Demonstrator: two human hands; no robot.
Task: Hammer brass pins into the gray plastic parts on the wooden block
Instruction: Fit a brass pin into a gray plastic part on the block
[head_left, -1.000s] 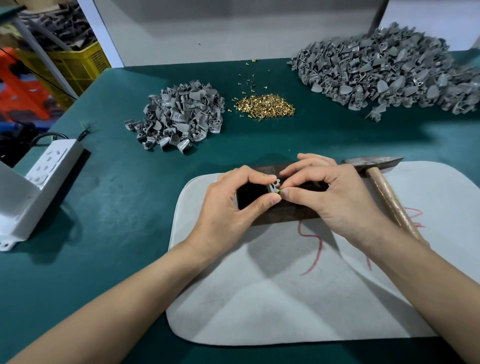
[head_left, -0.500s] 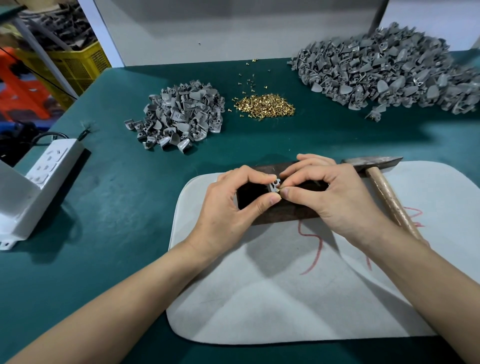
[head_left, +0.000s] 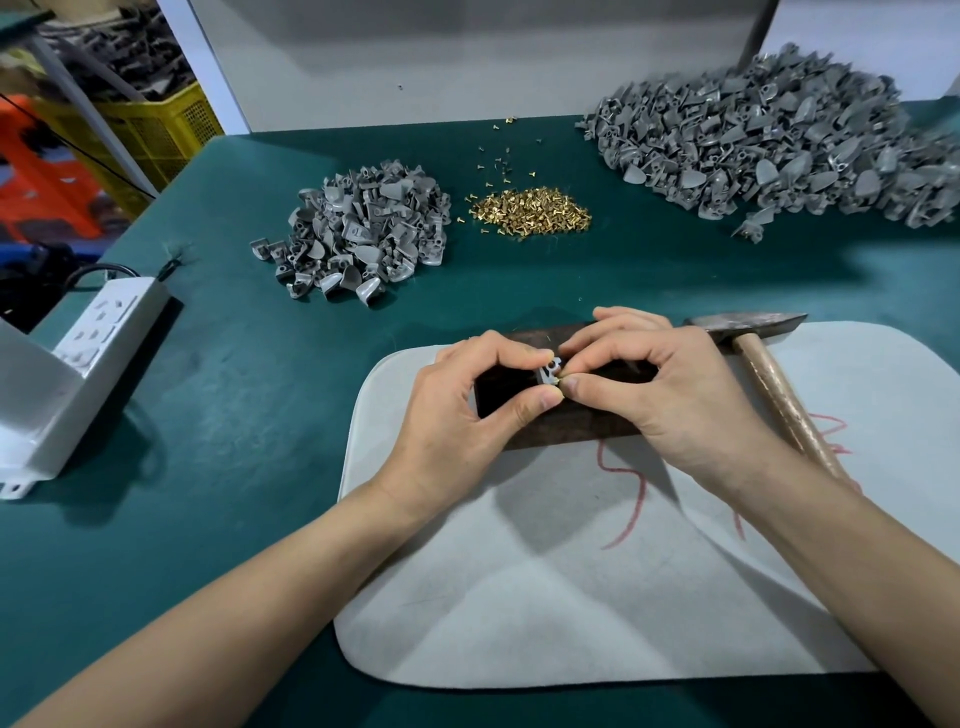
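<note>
Head view: the left hand (head_left: 467, 415) is pinching the gray plastic part (head_left: 549, 372) between curled thumb and forefinger, on top of the wooden block (head_left: 571, 426), which is lying along the far edge of the white pad (head_left: 571, 597). The right hand (head_left: 670, 400) is pinching what looks like a brass pin (head_left: 558, 382) against the part. The pin is barely showing. If it is sitting crooked, it could tip or drop out once the fingers let go to reach the hammer (head_left: 748, 325), which is lying untouched near the pad's far right corner.

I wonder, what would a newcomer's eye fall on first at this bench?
The left hand and right hand meet mid-frame, pinching a gray plastic part over the wooden block. Behind them a heap of brass pins glints between a small gray pile and a large gray pile; a hammer lies right of the block.
</note>
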